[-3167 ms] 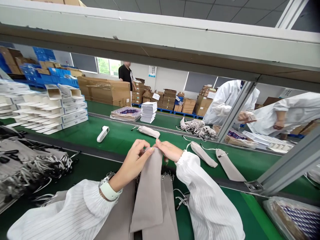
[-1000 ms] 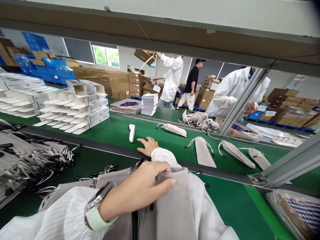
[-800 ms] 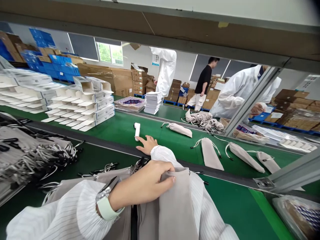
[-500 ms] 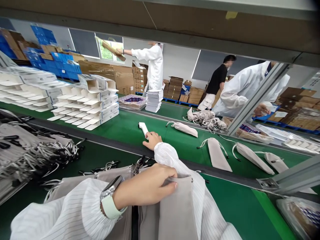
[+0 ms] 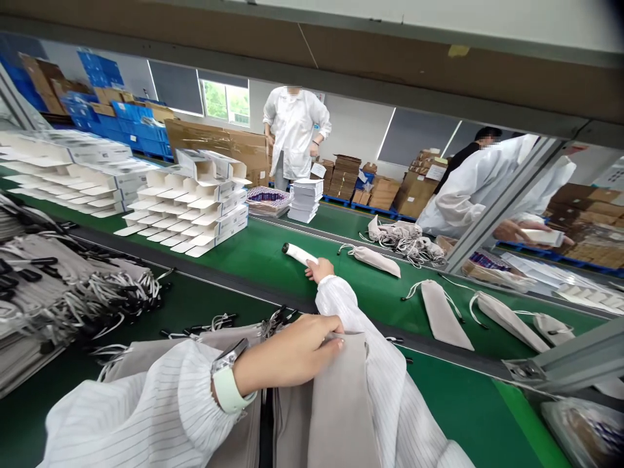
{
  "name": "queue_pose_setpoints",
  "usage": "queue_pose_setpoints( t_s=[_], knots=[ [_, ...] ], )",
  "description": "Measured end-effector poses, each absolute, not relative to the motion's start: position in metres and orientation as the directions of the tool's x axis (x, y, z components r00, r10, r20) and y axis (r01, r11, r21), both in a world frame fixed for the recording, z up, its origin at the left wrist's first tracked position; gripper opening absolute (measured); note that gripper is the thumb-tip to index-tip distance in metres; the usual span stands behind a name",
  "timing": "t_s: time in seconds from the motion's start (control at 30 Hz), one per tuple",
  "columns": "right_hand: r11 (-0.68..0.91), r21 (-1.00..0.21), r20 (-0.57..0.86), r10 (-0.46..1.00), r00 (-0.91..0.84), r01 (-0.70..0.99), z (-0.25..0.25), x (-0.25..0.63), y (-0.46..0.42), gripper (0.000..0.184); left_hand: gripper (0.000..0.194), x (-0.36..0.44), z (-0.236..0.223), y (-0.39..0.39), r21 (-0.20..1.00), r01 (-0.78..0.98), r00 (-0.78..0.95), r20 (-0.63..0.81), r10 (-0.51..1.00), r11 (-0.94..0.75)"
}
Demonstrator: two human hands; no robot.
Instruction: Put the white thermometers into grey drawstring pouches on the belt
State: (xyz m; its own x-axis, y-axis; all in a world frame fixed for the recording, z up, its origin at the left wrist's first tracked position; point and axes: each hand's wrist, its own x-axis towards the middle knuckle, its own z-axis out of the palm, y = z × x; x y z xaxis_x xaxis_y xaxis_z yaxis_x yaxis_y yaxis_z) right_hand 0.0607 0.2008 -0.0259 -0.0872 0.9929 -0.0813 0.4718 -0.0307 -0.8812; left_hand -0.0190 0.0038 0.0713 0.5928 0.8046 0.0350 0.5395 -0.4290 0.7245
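Observation:
My left hand [image 5: 292, 351], with a watch on its wrist, pinches the top edge of a grey drawstring pouch [image 5: 341, 403] close in front of me. Farther out over the green belt, my right hand [image 5: 320, 269] grips one end of a white handheld device [image 5: 298, 253]. It is slim and tube-like with a dark tip pointing left; its exact kind is unclear. More flat grey pouches [image 5: 234, 442] lie under my left forearm. Right of my right hand, a filled pouch [image 5: 375, 260] and a second pouch [image 5: 444, 315] rest on the belt.
Open white cartons [image 5: 195, 214] are stacked left on the belt [image 5: 258, 260]. A heap of pouches [image 5: 53, 286] lies at near left. A metal post [image 5: 511, 201] slants at right, below an overhead shelf [image 5: 341, 84]. Co-workers stand across the line.
My right hand has taken the white device off the belt area and turned it, now showing its round dark end. My left hand still pinches the pouch. The view has shifted slightly.

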Motion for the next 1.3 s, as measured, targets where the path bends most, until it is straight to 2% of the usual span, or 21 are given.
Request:
queue_pose_setpoints(
  t_s=[0.13,0.2,0.3,0.4,0.5,0.7,0.9,1.03,1.17,1.3],
  knots=[
    [-0.051,-0.982,-0.082,0.982,-0.170,0.180,-0.009,0.078,0.192,0.028,0.017,-0.018,0.068,0.007,0.737,0.518,0.559,0.094,0.824,-0.435],
    [-0.022,-0.998,-0.033,0.979,-0.201,0.056,0.007,0.091,0.184,0.027,0.022,-0.017,0.065,0.009,0.743,0.522,0.514,0.116,0.850,-0.418],
    [0.003,-0.972,0.076,0.949,-0.305,-0.233,0.036,0.112,0.168,0.023,0.024,-0.017,0.063,0.011,0.756,0.509,0.472,0.155,0.868,-0.412],
    [-0.014,-0.897,0.187,0.895,-0.406,-0.442,0.057,0.127,0.149,0.054,0.023,-0.016,0.061,0.013,0.752,0.497,0.497,0.162,0.853,-0.432],
    [-0.019,-0.902,0.187,0.883,-0.431,-0.431,0.065,0.133,0.130,0.070,0.022,-0.016,0.059,0.016,0.741,0.498,0.528,0.154,0.835,-0.451],
    [0.016,-0.849,0.298,0.840,-0.453,-0.528,0.071,0.140,0.113,0.059,0.021,-0.015,0.057,0.019,0.741,0.477,0.562,0.156,0.812,-0.472],
    [0.032,-0.868,0.267,0.872,-0.410,-0.496,0.072,0.137,0.113,0.040,0.022,-0.015,0.058,0.017,0.755,0.471,0.579,0.125,0.806,-0.456],
    [0.035,-0.840,0.271,0.892,-0.362,-0.541,0.071,0.127,0.106,0.040,0.023,-0.015,0.056,0.018,0.757,0.467,0.564,0.143,0.813,-0.457],
    [0.047,-0.860,0.258,0.899,-0.353,-0.509,0.073,0.121,0.101,0.033,0.025,-0.015,0.055,0.019,0.761,0.469,0.510,0.180,0.841,-0.447],
    [-0.017,-0.887,0.202,0.884,-0.421,-0.461,0.072,0.117,0.101,0.029,0.024,-0.015,0.056,0.021,0.768,0.458,0.423,0.254,0.870,-0.447]
  ],
)
